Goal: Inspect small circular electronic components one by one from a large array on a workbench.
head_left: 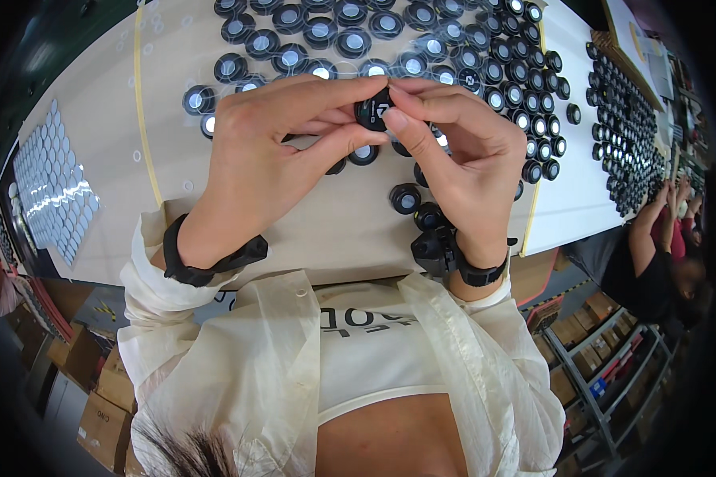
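Between both hands, above the table, is a small round black cap [371, 111] with white print on its face. My left hand [266, 139] pinches its left side between thumb and fingers. From the right, the fingertips of my right hand [461, 143] close on its edge, the thumb at its face. Under and beyond my hands lie many similar black round pieces [320, 32] with pale silvery discs in their middles. A few more, such as a dark round piece [405, 199], lie near my right wrist. My hands partly hide the pieces behind them.
A sheet of round clear stickers [56, 183] lies at the table's left. Yellow tape lines [145, 119] cross the tabletop [239, 215]. More black pieces [616, 127] fill the far right, where a co-worker [652, 254] sits. Cardboard boxes [103, 425] stand on the floor at lower left.
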{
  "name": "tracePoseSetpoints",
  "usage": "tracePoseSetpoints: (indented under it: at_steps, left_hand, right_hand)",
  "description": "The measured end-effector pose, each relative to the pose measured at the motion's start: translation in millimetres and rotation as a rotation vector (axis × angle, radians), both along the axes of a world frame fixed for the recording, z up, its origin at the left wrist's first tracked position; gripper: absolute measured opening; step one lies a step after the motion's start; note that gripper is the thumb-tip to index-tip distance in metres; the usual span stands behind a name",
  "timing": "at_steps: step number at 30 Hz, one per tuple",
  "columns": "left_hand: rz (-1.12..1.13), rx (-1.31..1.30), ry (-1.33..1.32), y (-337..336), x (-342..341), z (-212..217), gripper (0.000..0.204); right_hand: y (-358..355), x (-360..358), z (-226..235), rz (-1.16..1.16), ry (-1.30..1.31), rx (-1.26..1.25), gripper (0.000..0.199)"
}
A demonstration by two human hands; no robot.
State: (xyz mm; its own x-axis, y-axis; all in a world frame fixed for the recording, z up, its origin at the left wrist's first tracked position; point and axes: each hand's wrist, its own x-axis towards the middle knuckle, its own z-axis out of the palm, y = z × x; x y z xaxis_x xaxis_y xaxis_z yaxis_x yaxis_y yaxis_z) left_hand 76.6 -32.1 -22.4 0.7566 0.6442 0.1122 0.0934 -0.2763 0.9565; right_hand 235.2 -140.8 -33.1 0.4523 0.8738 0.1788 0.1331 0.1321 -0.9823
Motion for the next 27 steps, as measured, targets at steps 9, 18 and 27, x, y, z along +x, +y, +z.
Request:
tracePoseSetpoints:
  at_steps: [9,18,27]
  left_hand:
    - [-0.049,0.335,0.193,55,3,14,0.032]
    - [0.297,1.005,0.622,256,-10,17,0.023]
    - [-0.464,0.952,0.232,89,46,8,0.044]
  right_hand:
    - [6,14,9,-0.092,-0.523,0.026,0.023]
    - [-12,50,33,0.104,-0.716,-0.427,0.021]
    - [10,74,20,0.21,-0.701,-0.477,0.019]
